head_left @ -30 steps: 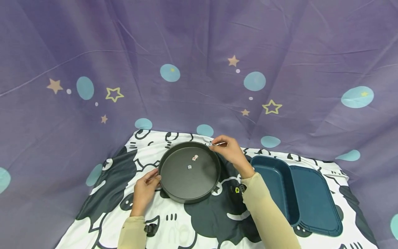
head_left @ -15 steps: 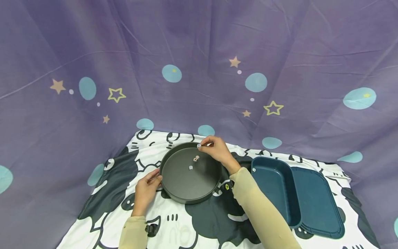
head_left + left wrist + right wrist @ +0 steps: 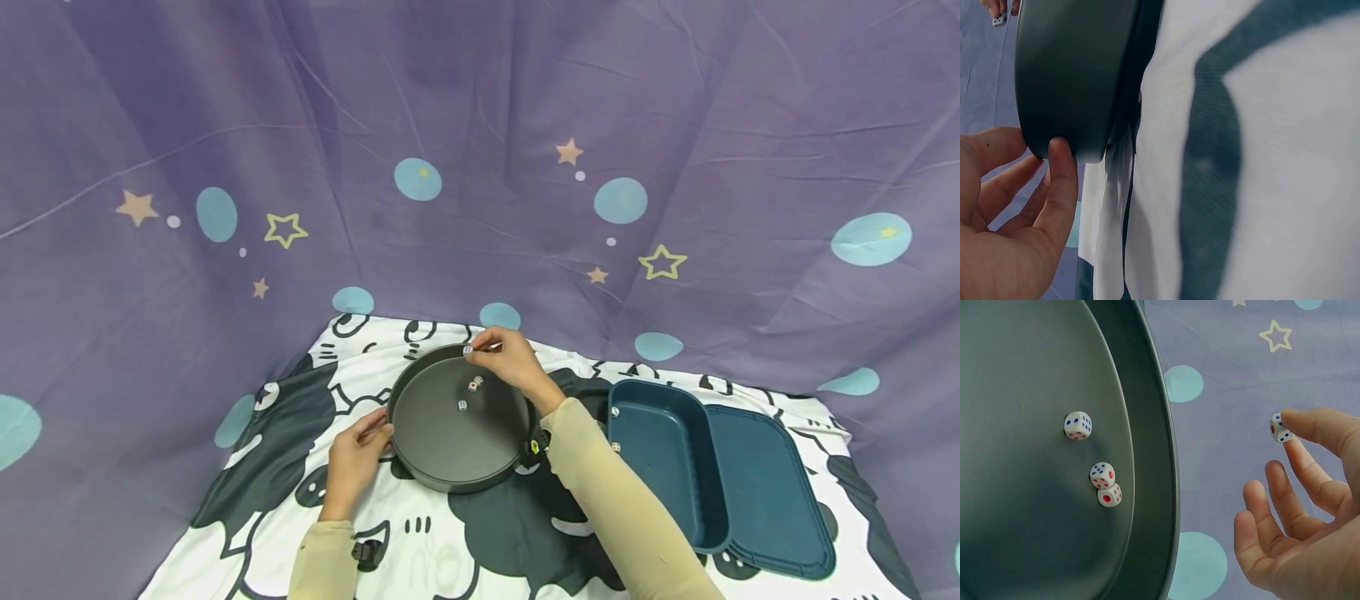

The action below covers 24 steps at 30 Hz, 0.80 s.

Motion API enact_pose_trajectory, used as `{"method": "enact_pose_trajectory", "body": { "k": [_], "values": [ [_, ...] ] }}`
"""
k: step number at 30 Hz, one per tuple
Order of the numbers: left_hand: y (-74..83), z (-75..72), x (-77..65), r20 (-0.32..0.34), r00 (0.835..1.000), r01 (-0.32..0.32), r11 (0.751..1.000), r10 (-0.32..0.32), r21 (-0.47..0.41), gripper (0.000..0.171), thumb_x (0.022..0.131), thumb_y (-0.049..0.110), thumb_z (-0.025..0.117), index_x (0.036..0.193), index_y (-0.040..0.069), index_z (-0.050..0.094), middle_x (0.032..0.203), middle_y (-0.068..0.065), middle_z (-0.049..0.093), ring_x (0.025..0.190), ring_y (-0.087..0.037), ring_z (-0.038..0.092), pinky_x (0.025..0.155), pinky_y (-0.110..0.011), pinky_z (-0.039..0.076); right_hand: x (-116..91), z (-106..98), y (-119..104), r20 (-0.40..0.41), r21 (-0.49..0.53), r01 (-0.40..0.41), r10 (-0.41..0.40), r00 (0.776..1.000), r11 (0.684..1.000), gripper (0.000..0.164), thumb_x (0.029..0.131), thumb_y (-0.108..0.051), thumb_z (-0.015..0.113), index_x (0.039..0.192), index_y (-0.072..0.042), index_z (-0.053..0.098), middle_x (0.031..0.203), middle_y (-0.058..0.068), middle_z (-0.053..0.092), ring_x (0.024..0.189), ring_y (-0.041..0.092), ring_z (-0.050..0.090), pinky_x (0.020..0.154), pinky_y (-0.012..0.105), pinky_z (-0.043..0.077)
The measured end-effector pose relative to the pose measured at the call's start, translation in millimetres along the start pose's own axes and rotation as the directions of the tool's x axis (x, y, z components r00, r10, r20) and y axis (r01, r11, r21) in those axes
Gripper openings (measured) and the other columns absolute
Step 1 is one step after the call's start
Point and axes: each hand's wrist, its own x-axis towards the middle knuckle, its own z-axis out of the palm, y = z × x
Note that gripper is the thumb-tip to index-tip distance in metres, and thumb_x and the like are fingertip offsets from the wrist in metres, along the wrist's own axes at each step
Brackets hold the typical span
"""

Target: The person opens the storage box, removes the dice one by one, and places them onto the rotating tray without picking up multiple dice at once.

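Observation:
A round dark grey pan [image 3: 450, 450] lies on the patterned cloth, with three white dice inside. One die [image 3: 1078, 425] sits apart. A second die [image 3: 1102, 475] touches a third die [image 3: 1110, 495]. My left hand [image 3: 352, 462] holds the pan's left side, with the thumb and fingertips at its wall in the left wrist view [image 3: 1016, 225]. Over the pan's far rim, my right hand [image 3: 510, 364] pinches another die [image 3: 1280, 427] between thumb and index finger. Its other fingers are loosely bent and hold nothing.
To the right stands a blue rectangular container [image 3: 667, 467], its left part behind my right sleeve. White dice [image 3: 615, 412] show near its left wall. A blue lid [image 3: 772, 492] lies beside it. A purple curtain [image 3: 480, 208] hangs behind.
My right hand has moved left with the pinched die, from the pan's far right rim to above its far edge. Dice in the blue container have come into view. The left hand keeps its place.

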Motion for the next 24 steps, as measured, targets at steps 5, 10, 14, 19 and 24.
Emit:
{"method": "enact_pose_trajectory", "body": {
  "k": [5,10,14,19,24],
  "values": [
    [-0.2,0.4,0.6,-0.003,1.000,0.005,1.000,-0.005,-0.002,0.035,0.095,0.010,0.070,0.129,0.003,0.066,0.120,-0.015,0.069,0.095,-0.011,0.070,0.074,-0.021,0.061,2.1,4.3,-2.9,0.016,0.011,-0.020,0.019,1.000,1.000,0.014,0.085,-0.008,0.079,0.096,-0.005,0.071,0.092,0.004,0.070,0.082,0.019,0.066,0.072,0.030,0.057],
    [-1.0,-0.2,0.3,0.005,1.000,0.019,1.000,-0.019,-0.004,0.036,0.095,0.011,0.070,0.130,0.004,0.066,0.122,-0.014,0.069,0.100,-0.018,0.070,0.075,-0.022,0.061,1.6,5.7,-2.0,0.021,-0.011,-0.040,0.040,0.999,0.999,0.015,0.088,-0.010,0.077,0.100,-0.005,0.071,0.094,0.002,0.069,0.084,0.018,0.066,0.073,0.031,0.057],
    [-1.8,-0.1,0.1,0.013,1.000,0.018,1.000,-0.018,-0.005,0.036,0.095,0.011,0.069,0.131,0.004,0.065,0.122,-0.014,0.069,0.101,-0.020,0.070,0.076,-0.022,0.061,-0.7,2.7,-1.4,0.021,-0.020,-0.042,0.042,0.999,0.999,0.016,0.089,-0.012,0.077,0.102,-0.004,0.071,0.096,0.001,0.069,0.085,0.018,0.066,0.074,0.032,0.058],
    [-1.1,0.6,0.3,0.015,1.000,0.015,1.000,-0.015,-0.009,0.036,0.095,0.011,0.070,0.131,0.003,0.065,0.122,-0.014,0.069,0.098,-0.014,0.070,0.076,-0.022,0.061,-6.4,-10.6,-1.1,0.000,-0.040,-0.026,0.026,1.000,0.999,0.017,0.088,-0.014,0.077,0.102,-0.004,0.073,0.096,0.001,0.070,0.079,0.019,0.065,0.069,0.031,0.056],
    [-0.2,-0.7,0.5,0.011,1.000,0.015,1.000,-0.015,-0.020,0.037,0.095,0.011,0.070,0.131,0.002,0.065,0.122,-0.016,0.068,0.095,-0.008,0.069,0.076,-0.021,0.060,-16.8,-35.8,-2.3,-0.029,-0.029,-0.008,0.007,1.000,1.000,0.017,0.089,-0.013,0.076,0.103,-0.004,0.073,0.098,0.006,0.070,0.079,0.027,0.065,0.067,0.032,0.056]
  ]
}}
